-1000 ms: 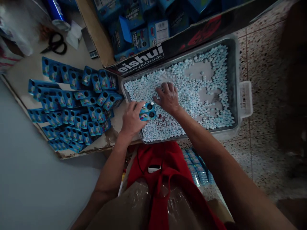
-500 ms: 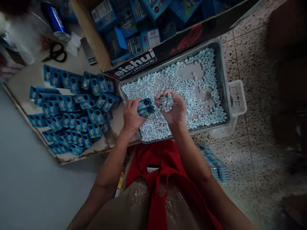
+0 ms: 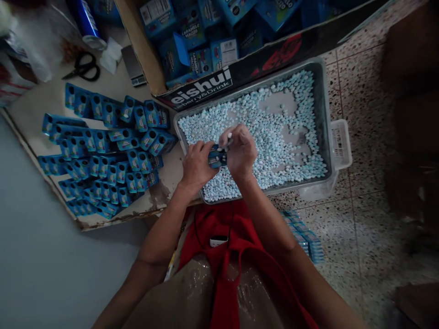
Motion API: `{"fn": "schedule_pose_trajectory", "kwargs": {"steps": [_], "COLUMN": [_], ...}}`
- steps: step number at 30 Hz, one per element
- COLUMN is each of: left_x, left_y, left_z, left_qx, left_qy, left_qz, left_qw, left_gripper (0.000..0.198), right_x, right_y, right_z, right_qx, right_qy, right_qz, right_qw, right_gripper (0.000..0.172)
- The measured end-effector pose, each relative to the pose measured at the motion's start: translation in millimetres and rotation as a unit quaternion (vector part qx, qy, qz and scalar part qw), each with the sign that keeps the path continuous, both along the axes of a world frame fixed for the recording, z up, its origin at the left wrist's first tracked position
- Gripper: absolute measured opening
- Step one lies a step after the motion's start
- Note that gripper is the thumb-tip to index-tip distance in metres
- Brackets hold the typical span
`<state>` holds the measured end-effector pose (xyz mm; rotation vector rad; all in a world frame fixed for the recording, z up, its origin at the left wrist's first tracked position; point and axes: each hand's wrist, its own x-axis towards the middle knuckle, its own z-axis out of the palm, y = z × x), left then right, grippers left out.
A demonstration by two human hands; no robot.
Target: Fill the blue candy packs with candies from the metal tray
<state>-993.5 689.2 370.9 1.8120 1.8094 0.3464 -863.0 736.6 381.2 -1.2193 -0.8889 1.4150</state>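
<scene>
My left hand (image 3: pixel 198 165) is closed around small blue candy boxes (image 3: pixel 215 158), two of them in the earlier picture, held over the left side of a grey tray (image 3: pixel 327 116). Right against the boxes, my right hand (image 3: pixel 243 153) is turned over with curled fingers, and a few candies show at its fingertips above the box openings. How many candies it still holds is hidden. Pale blue and white candies (image 3: pixel 212 185) cover much of the tray, with bare patches on its right half.
Left of the tray, rows of small blue boxes (image 3: pixel 103 141) stand on the table (image 3: pixel 168 176). Behind is a cardboard carton (image 3: pixel 202 91) of larger blue boxes. Scissors (image 3: pixel 84 68), a small scale (image 3: pixel 133 66) and a blue can (image 3: pixel 87 27) lie at back left. Blue packs (image 3: pixel 305 237) sit lower right.
My right hand has turned from a palm-up cup of candies to tipped over the boxes. My left hand has moved slightly right, bringing the boxes against it.
</scene>
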Motion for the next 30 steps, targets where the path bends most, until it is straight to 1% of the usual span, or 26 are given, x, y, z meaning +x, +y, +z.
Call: {"fn": "schedule_pose_trajectory", "kwargs": {"steps": [2,4,6,8,10,12,14,15,17,18,20,22,24,26,28,30], "left_x": [-2.6,-5.4,-8.6,-11.5,-12.6,-10.3,-4.3,-0.4,7.4,10.6,13.9,12.4,7.4,1.4,-3.1,-5.3], "left_y": [-1.4,-1.3,0.4,3.4,6.6,8.8,9.1,8.5,5.8,3.9,-1.1,-7.2,-14.5,-22.5,-30.4,-37.3], "left_z": [3.8,3.9,-0.5,-8.5,-17.8,-25.5,-29.5,-29.8,-27.2,-24.3,-16.2,-6.4,2.7,8.7,10.3,8.2], "left_qx": [-0.007,0.002,0.01,0.019,0.036,0.053,0.06,0.06,0.055,0.05,0.032,0.012,0.004,0.007,0.014,0.019], "left_qy": [0.023,0.039,0.023,-0.019,-0.051,-0.069,-0.089,-0.096,-0.087,-0.071,-0.032,0.002,0.023,0.022,0.002,-0.022], "left_qz": [0.005,0.001,-0.026,-0.038,-0.015,0.003,0.003,0.007,0.025,0.035,0.048,0.057,0.054,0.05,0.065,0.096], "left_qw": [1.0,0.999,0.999,0.999,0.998,0.996,0.994,0.994,0.994,0.996,0.998,0.998,0.998,0.998,0.998,0.995], "left_gripper": [0.066,0.067,0.069,0.069,0.069,0.068,0.07,0.071,0.071,0.069,0.065,0.064,0.065,0.065,0.066,0.067], "right_x": [-0.8,1.2,8.7,24.1,46.5,72.0,94.6,103.3,114.0,115.8,113.1,102.9,87.0,68.6,51.7,39.8], "right_y": [-3.1,-6.8,-8.5,-7.5,-6.1,-8.2,-16.3,-22.5,-37.1,-44.3,-55.4,-59.1,-54.9,-45.7,-36.9,-33.2], "right_z": [2.9,6.1,7.4,4.1,-5.2,-18.8,-32.0,-36.9,-41.5,-41.2,-36.6,-30.2,-25.3,-23.4,-23.3,-23.4], "right_qx": [-0.003,0.01,0.02,0.015,-0.006,-0.04,-0.084,-0.104,-0.126,-0.124,-0.087,-0.026,0.036,0.083,0.117,0.15], "right_qy": [0.058,0.115,0.153,0.157,0.117,0.038,-0.054,-0.096,-0.166,-0.197,-0.252,-0.298,-0.318,-0.32,-0.32,-0.33], "right_qz": [-0.001,0.007,0.008,-0.027,-0.088,-0.134,-0.146,-0.14,-0.113,-0.097,-0.059,-0.003,0.074,0.141,0.194,0.239], "right_qw": [0.998,0.993,0.988,0.987,0.989,0.989,0.984,0.98,0.971,0.968,0.962,0.954,0.944,0.933,0.92,0.901], "right_gripper": [0.046,0.043,0.039,0.035,0.032,0.028,0.023,0.022,0.024,0.026,0.029,0.032,0.041,0.043,0.041,0.042]}}
